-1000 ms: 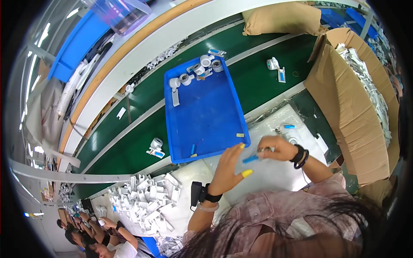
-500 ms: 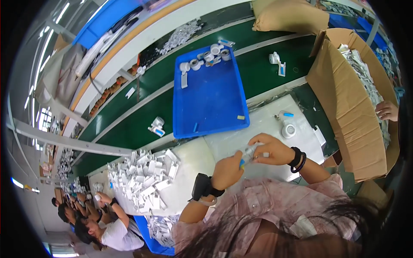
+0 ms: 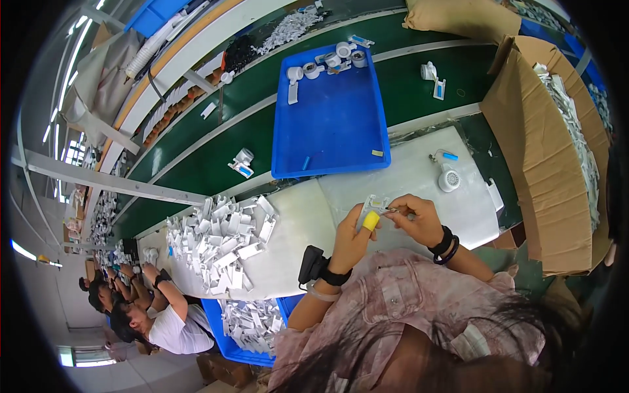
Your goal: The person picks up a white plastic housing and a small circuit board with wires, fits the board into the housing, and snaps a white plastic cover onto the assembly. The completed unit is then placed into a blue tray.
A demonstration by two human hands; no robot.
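My left hand (image 3: 352,241), its thumb wrapped in a yellow cover, is closed around a small white plastic housing (image 3: 372,204). Close against the housing's right side, my right hand (image 3: 420,221) pinches with thumb and forefinger; a small dark bit shows at its fingertips, too small to name. Both hands are over the near edge of the pale work mat (image 3: 413,164). Just beyond my right hand, a round white fan-like part (image 3: 449,180) lies on the mat, with a thin wire leading to a blue piece (image 3: 450,156).
A blue tray (image 3: 327,124) holds several white round parts at its far end. White plastic pieces (image 3: 226,239) are heaped at left, above another blue bin (image 3: 229,347). At right stands a full carton (image 3: 534,157). Assembled parts dot the green belt (image 3: 406,78). People (image 3: 177,324) sit farther left.
The view has shifted slightly. My left hand has turned so its yellow thumb cover and the housing show plainly. Another person's hand at the carton has moved away from its contents.
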